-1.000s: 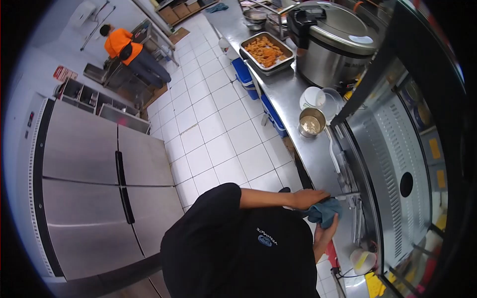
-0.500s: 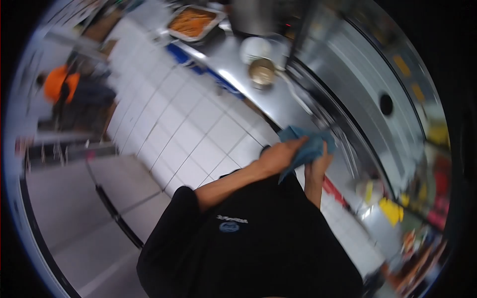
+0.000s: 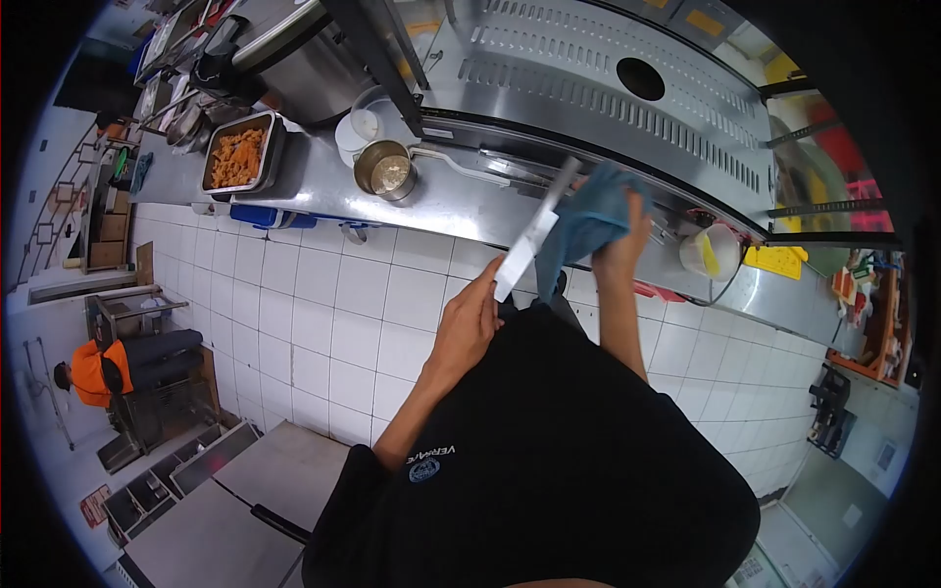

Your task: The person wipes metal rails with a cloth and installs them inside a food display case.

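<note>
My left hand (image 3: 468,331) has its fingers closed on the lower end of a long, narrow, flat pale piece (image 3: 529,245), which stands tilted up and to the right; its exact kind is unclear. In my right hand (image 3: 624,245) is a bunched blue-green cloth (image 3: 588,220), lying against or just beside the flat piece. Part of the cloth hangs down between the two hands. Both hands are in front of my black shirt, near the edge of the steel counter (image 3: 461,211).
A saucepan (image 3: 385,174) with contents and a tray of orange-brown food (image 3: 238,159) stand on the counter. Behind is a cabinet with slotted metal panels (image 3: 608,108). At right sits a white tub (image 3: 708,253). A person in orange (image 3: 98,372) is at far left.
The view has turned and sharpened. My left hand has drawn back from the cloth toward the lower left, and the flat pale piece now shows in it. My right hand still holds the cloth.
</note>
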Tool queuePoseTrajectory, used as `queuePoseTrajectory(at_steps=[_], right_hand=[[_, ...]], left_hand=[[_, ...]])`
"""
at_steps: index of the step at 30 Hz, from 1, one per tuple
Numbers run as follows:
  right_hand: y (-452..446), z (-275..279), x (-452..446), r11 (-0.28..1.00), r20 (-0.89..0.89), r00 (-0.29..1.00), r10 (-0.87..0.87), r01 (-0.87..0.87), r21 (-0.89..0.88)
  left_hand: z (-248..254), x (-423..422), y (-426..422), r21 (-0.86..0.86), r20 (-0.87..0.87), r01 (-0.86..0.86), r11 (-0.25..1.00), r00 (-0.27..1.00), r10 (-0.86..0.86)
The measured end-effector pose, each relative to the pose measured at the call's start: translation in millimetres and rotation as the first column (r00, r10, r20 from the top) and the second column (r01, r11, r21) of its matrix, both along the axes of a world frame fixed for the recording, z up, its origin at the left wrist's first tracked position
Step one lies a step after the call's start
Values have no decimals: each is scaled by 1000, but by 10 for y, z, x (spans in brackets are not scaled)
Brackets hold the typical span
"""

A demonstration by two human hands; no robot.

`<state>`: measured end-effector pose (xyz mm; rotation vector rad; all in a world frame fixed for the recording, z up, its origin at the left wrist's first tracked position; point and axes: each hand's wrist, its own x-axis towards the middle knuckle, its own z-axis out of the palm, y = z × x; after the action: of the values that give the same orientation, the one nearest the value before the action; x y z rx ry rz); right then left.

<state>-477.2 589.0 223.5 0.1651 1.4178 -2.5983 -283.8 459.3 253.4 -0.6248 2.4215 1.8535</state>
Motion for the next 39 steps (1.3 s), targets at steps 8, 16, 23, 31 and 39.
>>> queuePoseTrajectory(at_steps=[8, 16, 23, 31, 39], right_hand=[[135, 63, 327, 951, 74, 949, 308, -306, -33], [-112, 410, 559, 867, -76, 919, 386, -334, 369], [-238, 612, 743, 649, -194, 712, 675, -450, 613], [222, 1357, 628, 692, -576, 651, 494, 106, 714], [-317, 1278, 885, 730, -722, 428, 544, 183, 659]], left_hand=[[-264, -45, 76, 106, -162, -175, 979, 968, 191], [-301, -212, -313, -174, -483, -10, 985, 872, -77], [502, -1016, -380, 629, -417, 30, 777, 856, 306], [682, -1074, -489, 662, -589, -15, 749, 608, 533], [825, -918, -277, 626, -724, 260, 736, 545, 423]])
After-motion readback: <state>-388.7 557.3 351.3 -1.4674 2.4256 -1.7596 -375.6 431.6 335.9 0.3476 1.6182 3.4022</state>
